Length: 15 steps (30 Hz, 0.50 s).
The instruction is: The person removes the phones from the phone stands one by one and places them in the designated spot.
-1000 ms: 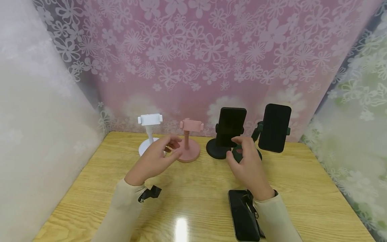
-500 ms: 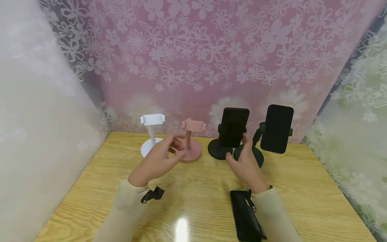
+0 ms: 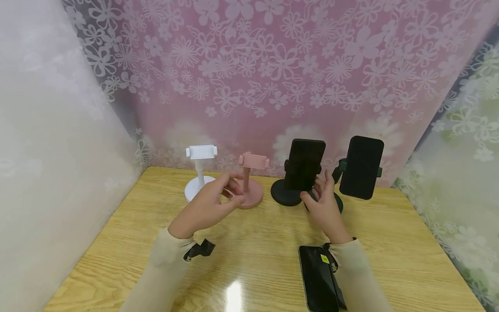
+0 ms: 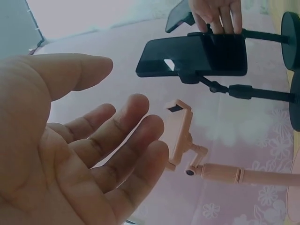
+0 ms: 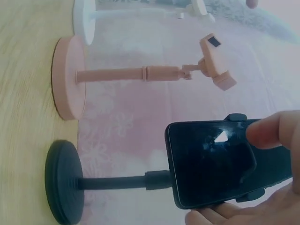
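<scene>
A black phone (image 3: pixel 306 162) stands upright in a black phone stand (image 3: pixel 286 193). My right hand (image 3: pixel 325 208) is at the phone's lower right side, with spread thumb and fingers. In the right wrist view, the thumb (image 5: pixel 265 133) overlaps the screen while fingertips show past the phone's edge. Whether they touch it is unclear. My left hand (image 3: pixel 212 201) hovers in front of the pink phone stand (image 3: pixel 254 161), holding nothing. In the left wrist view, its fingers (image 4: pixel 129 150) are loosely bent, with the thumb apart from them.
A white phone stand (image 3: pixel 201 151) is at the far left of the row. At the right, a dark green stand (image 3: pixel 340 203) holds another black phone (image 3: pixel 361 167). One more phone (image 3: pixel 317 277) lies on the wooden table (image 3: pixel 156 268) near my right wrist. A pink floral curtain (image 3: pixel 249 65) hangs behind.
My right hand has shifted closer beside the black phone's lower right side, uncovering its screen in the head view. The left hand stays nearly in place. The head view has shifted slightly.
</scene>
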Each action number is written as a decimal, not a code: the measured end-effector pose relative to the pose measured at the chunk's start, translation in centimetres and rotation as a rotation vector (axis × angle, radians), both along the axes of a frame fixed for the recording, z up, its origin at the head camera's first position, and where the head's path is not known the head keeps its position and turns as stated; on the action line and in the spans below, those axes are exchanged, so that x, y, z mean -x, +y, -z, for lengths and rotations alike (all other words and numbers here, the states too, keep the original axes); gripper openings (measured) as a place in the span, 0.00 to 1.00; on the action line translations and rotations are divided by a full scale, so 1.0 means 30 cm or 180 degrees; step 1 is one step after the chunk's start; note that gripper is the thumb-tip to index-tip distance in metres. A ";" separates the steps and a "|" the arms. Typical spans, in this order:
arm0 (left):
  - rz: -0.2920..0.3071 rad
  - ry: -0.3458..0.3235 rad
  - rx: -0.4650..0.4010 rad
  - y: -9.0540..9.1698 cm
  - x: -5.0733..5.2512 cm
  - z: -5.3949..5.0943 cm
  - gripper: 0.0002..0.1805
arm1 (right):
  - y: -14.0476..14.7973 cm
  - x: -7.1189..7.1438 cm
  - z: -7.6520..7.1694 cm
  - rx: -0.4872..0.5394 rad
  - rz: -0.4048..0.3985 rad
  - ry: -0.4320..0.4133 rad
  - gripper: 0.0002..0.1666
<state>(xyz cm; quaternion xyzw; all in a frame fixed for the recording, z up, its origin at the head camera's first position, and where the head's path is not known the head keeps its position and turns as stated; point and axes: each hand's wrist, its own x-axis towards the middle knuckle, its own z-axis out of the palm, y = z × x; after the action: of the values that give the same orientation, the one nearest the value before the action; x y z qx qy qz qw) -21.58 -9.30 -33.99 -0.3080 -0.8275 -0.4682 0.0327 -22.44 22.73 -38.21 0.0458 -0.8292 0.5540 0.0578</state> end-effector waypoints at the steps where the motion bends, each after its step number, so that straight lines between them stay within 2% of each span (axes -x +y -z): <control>1: 0.0012 -0.0001 0.0001 0.000 0.000 0.000 0.22 | 0.001 0.000 -0.001 0.0062 -0.0009 -0.0008 0.58; 4: 0.0038 0.0017 0.0011 -0.002 -0.003 -0.001 0.21 | 0.000 -0.001 -0.004 0.0148 0.0003 0.0009 0.56; 8: 0.0044 0.0070 0.0021 -0.003 -0.005 -0.002 0.21 | -0.002 -0.006 -0.005 0.0067 0.0107 0.0103 0.51; 15: 0.0111 0.0192 0.0039 -0.001 -0.007 -0.005 0.21 | -0.007 -0.008 0.004 -0.0315 0.0365 0.0476 0.32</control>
<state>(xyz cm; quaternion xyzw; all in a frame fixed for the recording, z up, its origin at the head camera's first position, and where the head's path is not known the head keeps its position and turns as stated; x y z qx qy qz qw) -21.37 -9.34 -33.85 -0.3366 -0.8236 -0.4541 0.0475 -22.21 22.51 -38.33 0.0423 -0.8502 0.5032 0.1488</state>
